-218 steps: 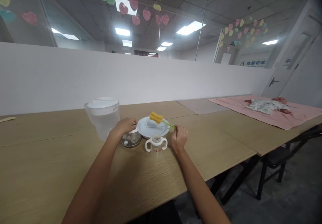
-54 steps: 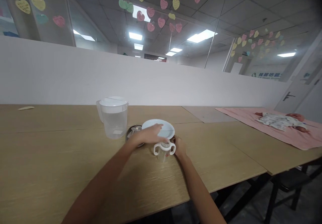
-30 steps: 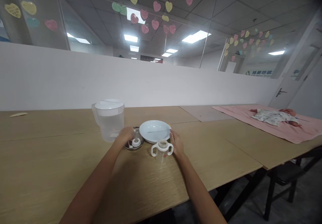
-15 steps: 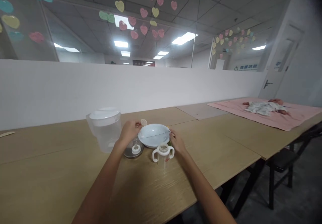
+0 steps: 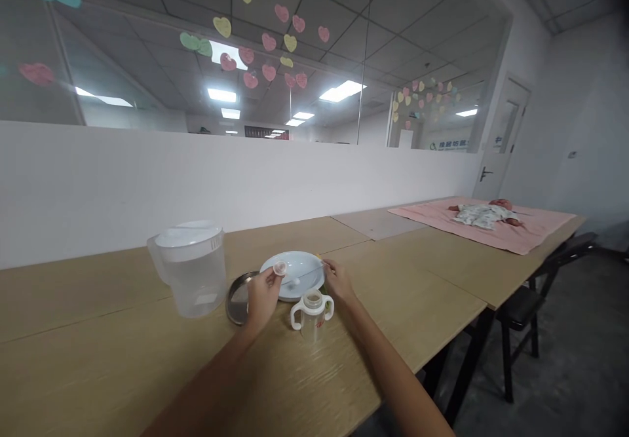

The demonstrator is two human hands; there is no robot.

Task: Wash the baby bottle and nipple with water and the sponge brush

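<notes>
My left hand (image 5: 263, 298) pinches a small round translucent disc (image 5: 280, 268) at the left rim of a white bowl (image 5: 303, 260). My right hand (image 5: 340, 281), closed at the bowl's right rim, grips a thin stick (image 5: 310, 271) that slants down over the bowl. A small white blob shows near the stick's lower end; whether it is joined to it I cannot tell. Just in front stands an uncapped baby bottle (image 5: 313, 319) with two white handles. A round metal dish (image 5: 238, 299) lies partly hidden behind my left hand.
A lidded clear plastic pitcher (image 5: 194, 280) stands to the left. Far right, a baby-like figure (image 5: 484, 215) in patterned clothes lies on a pink cloth (image 5: 417, 213). A black chair (image 5: 521, 309) stands by the table's right edge. A white wall (image 5: 122, 181) runs behind.
My left hand has moved nearer, over the metal dish, bringing the disc in front of the bowl's left rim. The white teat piece in the dish is now hidden. The view has turned slightly right.
</notes>
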